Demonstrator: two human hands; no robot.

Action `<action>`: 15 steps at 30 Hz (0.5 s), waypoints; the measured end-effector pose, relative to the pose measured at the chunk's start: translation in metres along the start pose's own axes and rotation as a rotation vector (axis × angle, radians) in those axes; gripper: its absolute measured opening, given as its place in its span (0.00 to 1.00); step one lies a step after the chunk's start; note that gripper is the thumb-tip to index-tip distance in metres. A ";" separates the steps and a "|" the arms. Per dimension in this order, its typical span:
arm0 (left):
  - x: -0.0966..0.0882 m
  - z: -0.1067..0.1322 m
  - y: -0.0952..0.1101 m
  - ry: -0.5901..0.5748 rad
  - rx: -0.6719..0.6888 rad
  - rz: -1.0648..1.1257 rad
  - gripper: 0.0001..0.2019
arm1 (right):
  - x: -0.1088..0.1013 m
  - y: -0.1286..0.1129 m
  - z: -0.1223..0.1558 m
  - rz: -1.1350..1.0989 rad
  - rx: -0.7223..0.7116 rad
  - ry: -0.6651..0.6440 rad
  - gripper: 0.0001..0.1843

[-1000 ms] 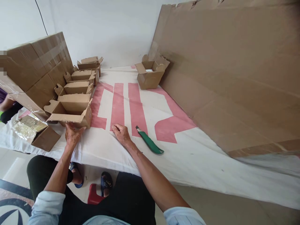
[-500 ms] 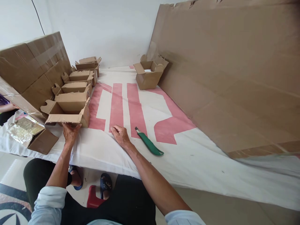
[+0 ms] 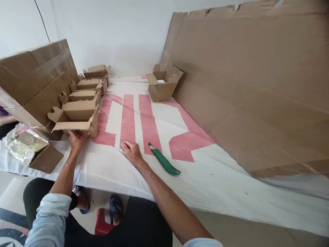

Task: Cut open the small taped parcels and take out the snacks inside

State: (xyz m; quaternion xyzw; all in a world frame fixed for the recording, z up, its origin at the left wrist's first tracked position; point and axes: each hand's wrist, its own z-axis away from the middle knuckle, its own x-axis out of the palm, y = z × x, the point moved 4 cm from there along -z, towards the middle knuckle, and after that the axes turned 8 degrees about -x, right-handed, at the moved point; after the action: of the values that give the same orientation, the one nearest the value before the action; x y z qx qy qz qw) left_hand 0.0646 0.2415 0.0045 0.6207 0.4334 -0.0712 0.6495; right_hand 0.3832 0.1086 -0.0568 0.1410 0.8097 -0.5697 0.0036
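Observation:
My left hand (image 3: pixel 77 140) is pressed to the front of an open cardboard box (image 3: pixel 94 128). Its thumb and fingers hold the front wall just under the raised flap, with some fingertips hidden. My right hand (image 3: pixel 131 151) rests loosely curled on the white and pink cloth (image 3: pixel 102 161), and nothing shows in it. To the right of that hand lies a green box cutter (image 3: pixel 166 162), its dark tip pointing away from me. Behind the held box, several more open cardboard boxes (image 3: pixel 84 95) stand in a row.
Stacked taped cartons (image 3: pixel 38 73) line the left side. A smaller box with shiny tape (image 3: pixel 47 157) sits at the front left edge. One open box with something white inside (image 3: pixel 163 91) stands at the back, against a large cardboard panel (image 3: pixel 244 85). Another person's arm (image 3: pixel 9 119) shows at far left.
My left hand has pushed the front box slightly away from me, toward the row behind it. My right hand and the box cutter stay in place; the view has tilted a little.

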 end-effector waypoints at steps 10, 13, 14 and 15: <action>0.023 -0.032 0.033 -0.033 0.021 -0.075 0.37 | 0.001 0.003 -0.001 0.014 0.003 -0.004 0.20; 0.029 -0.038 0.040 -0.034 0.020 -0.080 0.39 | 0.001 0.004 -0.002 0.028 -0.015 -0.013 0.20; 0.030 -0.040 0.042 -0.036 0.020 -0.084 0.39 | 0.001 0.003 -0.002 0.036 -0.025 -0.016 0.20; 0.031 -0.041 0.043 -0.039 0.019 -0.088 0.39 | 0.001 0.003 -0.002 0.044 -0.036 -0.019 0.20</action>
State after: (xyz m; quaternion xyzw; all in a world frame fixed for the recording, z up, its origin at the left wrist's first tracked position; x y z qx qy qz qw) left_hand 0.0917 0.3006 0.0223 0.6056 0.4468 -0.1158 0.6482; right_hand 0.3831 0.1117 -0.0592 0.1535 0.8164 -0.5561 0.0265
